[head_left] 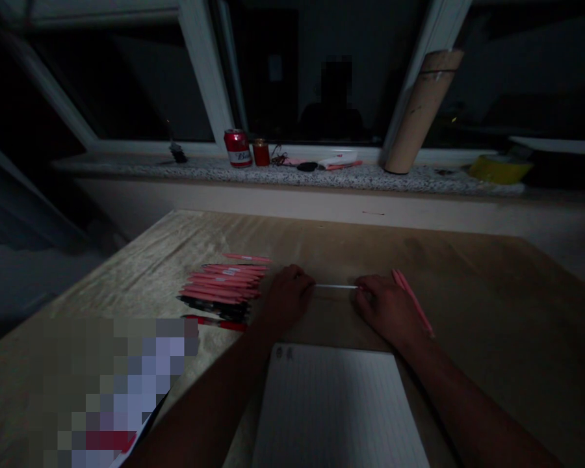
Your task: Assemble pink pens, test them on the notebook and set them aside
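Observation:
Between my two hands a thin white rod (336, 286), which looks like a pen refill, lies level just over the table. My left hand (288, 292) is closed on its left end, and the fingertips of my right hand (383, 299) pinch the other end. Anything else inside the fingers is hidden. Left of my left hand is a pile of pink pens (227, 281), with black pens (217, 307) and a red pen (214, 322) on its near side. Several pink pens (414, 302) lie beside my right hand, partly covered by it.
A lined notebook (338, 409) lies open below my hands on the wooden table (492, 338). A single pink pen (247, 257) rests beyond the pile. The windowsill holds a red can (237, 148), a small jar (261, 153), a cardboard tube (422, 114) and yellow tape (500, 169).

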A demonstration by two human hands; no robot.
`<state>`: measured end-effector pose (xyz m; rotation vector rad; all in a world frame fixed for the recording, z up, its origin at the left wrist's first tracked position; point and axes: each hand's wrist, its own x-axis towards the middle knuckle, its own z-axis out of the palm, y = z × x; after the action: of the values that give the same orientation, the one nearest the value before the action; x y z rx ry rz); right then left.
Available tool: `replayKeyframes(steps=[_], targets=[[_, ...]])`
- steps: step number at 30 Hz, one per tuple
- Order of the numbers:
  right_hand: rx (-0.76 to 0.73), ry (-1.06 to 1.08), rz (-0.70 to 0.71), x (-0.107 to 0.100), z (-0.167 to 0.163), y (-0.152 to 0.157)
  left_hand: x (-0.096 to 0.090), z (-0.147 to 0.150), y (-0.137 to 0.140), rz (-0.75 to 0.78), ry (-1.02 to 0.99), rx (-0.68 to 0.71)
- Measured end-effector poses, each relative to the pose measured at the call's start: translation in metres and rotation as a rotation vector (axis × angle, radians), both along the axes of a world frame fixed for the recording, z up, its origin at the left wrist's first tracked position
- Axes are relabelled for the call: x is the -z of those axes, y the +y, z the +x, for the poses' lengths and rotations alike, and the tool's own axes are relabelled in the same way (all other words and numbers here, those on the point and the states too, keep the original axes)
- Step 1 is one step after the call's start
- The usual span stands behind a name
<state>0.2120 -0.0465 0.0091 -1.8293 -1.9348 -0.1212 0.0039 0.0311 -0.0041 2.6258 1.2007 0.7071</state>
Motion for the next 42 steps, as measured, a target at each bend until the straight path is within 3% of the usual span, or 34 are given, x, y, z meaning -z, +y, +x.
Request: replayKeyframes(steps=[6, 15, 20, 33, 42], targets=[[0.036, 0.037, 0.041, -0.002, -0.003, -0.001, -0.001, 0.0, -0.001, -0.005, 0.035, -0.006], [-0.158, 0.099, -0.062, -0.001, -0.013, -0.002, -0.002, 0.0, -0.002, -0.008, 0.011, -0.024], [-0.126, 0.085, -0.122, -0.003, -0.013, -0.004, -0.001, 0.002, -0.002, -0.027, -0.039, -0.045], [-0.295, 0.038, -0.131, -0.002, -0.021, 0.002, -0.001, 0.001, -0.003, -0.042, 0.001, -0.176], [-0.388, -0.019, -0.1, 0.004, -0.03, 0.013, -0.003, 0.001, -0.005, -0.041, -0.024, -0.13]])
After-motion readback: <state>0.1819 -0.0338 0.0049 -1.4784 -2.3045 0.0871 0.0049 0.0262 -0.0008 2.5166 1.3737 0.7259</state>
